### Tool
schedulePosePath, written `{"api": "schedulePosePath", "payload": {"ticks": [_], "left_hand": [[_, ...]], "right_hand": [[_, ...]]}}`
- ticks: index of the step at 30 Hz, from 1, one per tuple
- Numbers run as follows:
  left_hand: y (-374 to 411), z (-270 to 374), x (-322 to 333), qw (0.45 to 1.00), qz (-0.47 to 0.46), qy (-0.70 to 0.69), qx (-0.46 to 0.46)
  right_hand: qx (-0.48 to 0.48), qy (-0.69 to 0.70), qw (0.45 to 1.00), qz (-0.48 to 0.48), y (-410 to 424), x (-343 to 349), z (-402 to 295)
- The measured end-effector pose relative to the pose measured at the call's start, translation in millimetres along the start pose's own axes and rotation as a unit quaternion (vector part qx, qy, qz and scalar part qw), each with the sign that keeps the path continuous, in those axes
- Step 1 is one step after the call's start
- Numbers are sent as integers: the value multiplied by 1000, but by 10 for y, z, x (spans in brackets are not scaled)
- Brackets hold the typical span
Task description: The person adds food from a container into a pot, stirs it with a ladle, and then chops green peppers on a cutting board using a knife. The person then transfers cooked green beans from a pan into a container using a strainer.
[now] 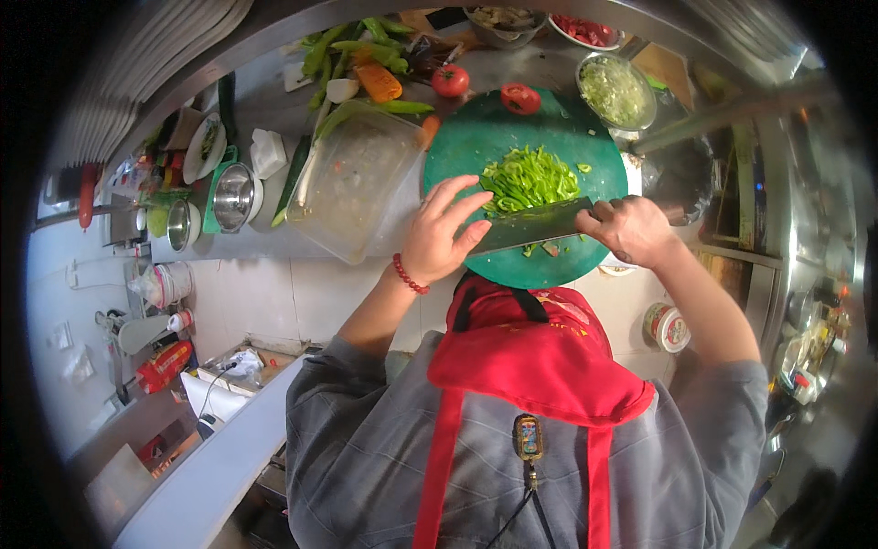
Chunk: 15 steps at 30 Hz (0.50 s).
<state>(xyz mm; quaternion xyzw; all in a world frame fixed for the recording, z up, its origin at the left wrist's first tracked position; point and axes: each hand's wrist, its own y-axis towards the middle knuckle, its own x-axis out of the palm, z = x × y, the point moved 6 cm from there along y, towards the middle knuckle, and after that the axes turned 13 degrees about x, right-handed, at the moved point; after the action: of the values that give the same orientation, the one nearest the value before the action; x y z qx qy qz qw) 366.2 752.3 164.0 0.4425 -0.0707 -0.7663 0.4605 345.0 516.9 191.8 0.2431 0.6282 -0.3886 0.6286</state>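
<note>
My right hand (630, 230) grips the handle of a Chinese cleaver (525, 226). Its broad dark blade lies tilted over the round green cutting board (453, 147), along the near side of a pile of sliced green peppers (528, 180). My left hand (449, 230), fingers spread, is at the blade's far end and the pile's left edge. Whether its fingertips touch either one is hard to tell. A few pepper scraps (550, 248) lie on the near side of the blade. At the board's far edge rests a halved tomato (520, 99).
Left of the board stands a clear plastic tray (357, 185). Behind it are whole green peppers (370, 51) and a tomato (450, 81). A bowl of chopped pale-green vegetable (617, 92) sits at the board's back right. Metal bowls (233, 197) stand farther left. A metal shelf edge (439, 8) crosses above.
</note>
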Motion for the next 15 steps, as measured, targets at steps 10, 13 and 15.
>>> {"api": "schedulePosePath", "payload": {"ticks": [10, 13, 15], "left_hand": [[-200, -667, 782, 948, -280, 31, -146], [-196, -1034, 341, 966, -92, -67, -233], [12, -1109, -45, 970, -49, -21, -236]], "right_hand": [[-53, 14, 998, 17, -146, 71, 394], [31, 145, 987, -62, -315, 470, 321], [80, 292, 950, -82, -373, 811, 166]]}}
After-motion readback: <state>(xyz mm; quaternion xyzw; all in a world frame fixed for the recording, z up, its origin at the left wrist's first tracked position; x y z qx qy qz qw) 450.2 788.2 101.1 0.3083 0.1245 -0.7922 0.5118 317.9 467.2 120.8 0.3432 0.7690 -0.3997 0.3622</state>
